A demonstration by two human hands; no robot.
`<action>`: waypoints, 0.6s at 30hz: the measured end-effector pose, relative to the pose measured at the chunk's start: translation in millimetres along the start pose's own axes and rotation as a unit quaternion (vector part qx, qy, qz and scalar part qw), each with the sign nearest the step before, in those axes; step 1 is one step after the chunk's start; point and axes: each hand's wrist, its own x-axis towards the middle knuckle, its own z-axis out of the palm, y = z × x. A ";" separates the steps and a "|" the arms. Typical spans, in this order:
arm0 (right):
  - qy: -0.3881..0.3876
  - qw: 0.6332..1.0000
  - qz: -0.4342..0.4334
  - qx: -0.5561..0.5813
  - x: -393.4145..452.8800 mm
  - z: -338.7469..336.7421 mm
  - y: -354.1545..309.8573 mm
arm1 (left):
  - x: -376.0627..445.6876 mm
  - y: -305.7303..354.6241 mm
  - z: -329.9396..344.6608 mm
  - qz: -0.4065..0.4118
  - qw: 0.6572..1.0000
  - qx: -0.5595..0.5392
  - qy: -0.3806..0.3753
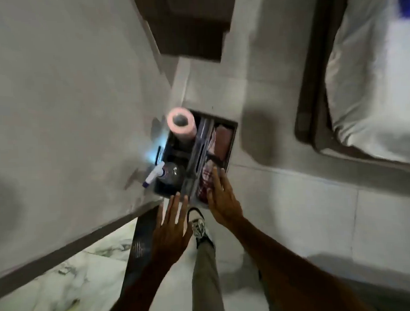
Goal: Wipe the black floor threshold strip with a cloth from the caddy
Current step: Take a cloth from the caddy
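A dark caddy [231, 145] stands on the floor by the wall corner. Its right half holds reddish cloths [206, 176]; its left half holds a pink paper roll [180, 122] and a spray bottle [167, 174]. My right hand [220, 196] reaches over the near right compartment, fingers spread just above the cloths, holding nothing. My left hand [171, 228] hovers open just short of the caddy's near edge. The black threshold strip [142, 241] runs along the floor below my left hand, partly hidden by my arm.
A white wall [70, 113] stands close on the left. A bed with white sheets [371, 79] fills the right. My shoe and trouser leg [201, 239] stand between my arms. Marbled floor [64, 288] lies left of the strip, pale tiles [306, 210] to the right.
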 end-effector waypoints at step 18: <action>0.058 0.986 0.112 -0.111 168.1 146.3 92.5 | 54.6 -78.8 231.3 -0.085 0.996 -0.035 0.013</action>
